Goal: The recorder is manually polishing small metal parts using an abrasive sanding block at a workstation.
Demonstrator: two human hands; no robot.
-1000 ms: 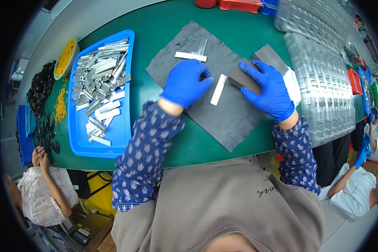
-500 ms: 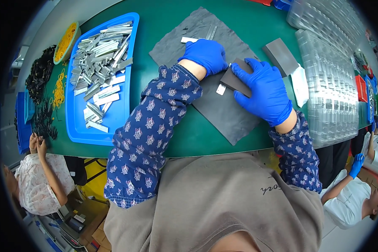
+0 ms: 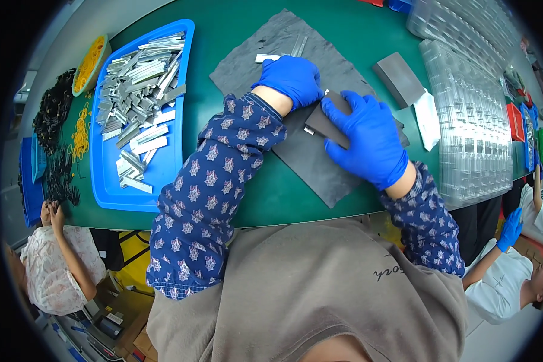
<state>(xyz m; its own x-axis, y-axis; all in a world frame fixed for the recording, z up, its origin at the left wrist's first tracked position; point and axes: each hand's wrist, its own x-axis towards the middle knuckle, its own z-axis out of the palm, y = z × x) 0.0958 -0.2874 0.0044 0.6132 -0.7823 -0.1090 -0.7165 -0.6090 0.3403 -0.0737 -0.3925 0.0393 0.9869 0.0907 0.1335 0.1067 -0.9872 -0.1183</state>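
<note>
On a dark grey sheet (image 3: 320, 175), my gloved right hand (image 3: 371, 139) grips a dark grey rectangular block (image 3: 329, 123), fingers spread along its top. Beneath the block lies a metal strip (image 3: 309, 130); only small bits of it peek out at the block's edges. My gloved left hand (image 3: 291, 81) rests on the sheet just left of the block, fingers curled under and out of sight, so what they hold cannot be made out. Beyond that hand, a few silvery metal strips (image 3: 266, 58) lie on the sheet.
At left stands a blue tray (image 3: 184, 120) heaped with metal strips. Past it are yellow rubber bands (image 3: 80, 136) and black pieces (image 3: 57, 120). To the right are a second grey block (image 3: 399, 79), a white packet (image 3: 427, 120) and stacked clear plastic trays (image 3: 470, 127). Co-workers sit on both sides.
The block in my right hand has slid slightly left and nearer, covering more of the strip's near end. My left hand stays nearly in place. The whole view has shifted a little.
</note>
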